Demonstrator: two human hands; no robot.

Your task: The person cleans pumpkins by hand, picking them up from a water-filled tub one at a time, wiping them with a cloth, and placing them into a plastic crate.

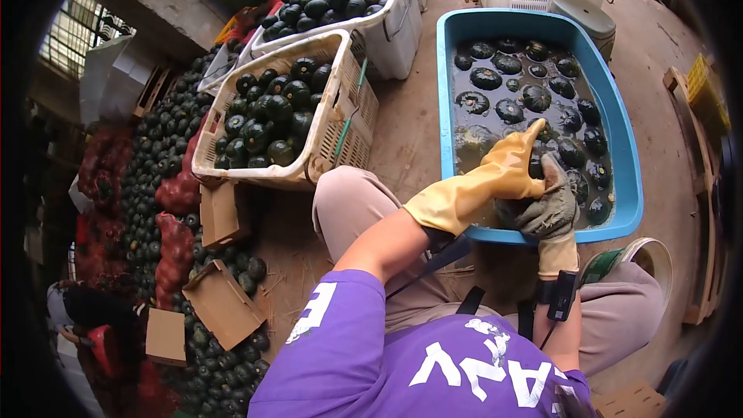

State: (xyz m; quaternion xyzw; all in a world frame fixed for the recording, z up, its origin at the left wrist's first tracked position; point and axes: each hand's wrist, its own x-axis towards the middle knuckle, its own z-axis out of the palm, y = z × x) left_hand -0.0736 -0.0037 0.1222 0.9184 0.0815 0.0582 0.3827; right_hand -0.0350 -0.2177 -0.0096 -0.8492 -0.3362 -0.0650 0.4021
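A yellow rubber glove covers my left hand [511,169], which is over the near part of the blue tub [633,178]. Its index finger points away from me, apart from the thumb; dark green squash show in the gap. My right hand [551,205], in a wet grey glove, is right beside it above the tub's near rim. Its fingers are curled and its thumb points up; what they hold, if anything, is hidden. Round dark green squash [536,97] float in the tub's murky water.
Left of the tub stand a cream crate [360,128] and a white crate [398,39], both full of squash. More squash [155,178] cover the floor at far left, with red net bags [174,259] and cardboard [224,306]. A lidded bucket [584,15] stands behind the tub.
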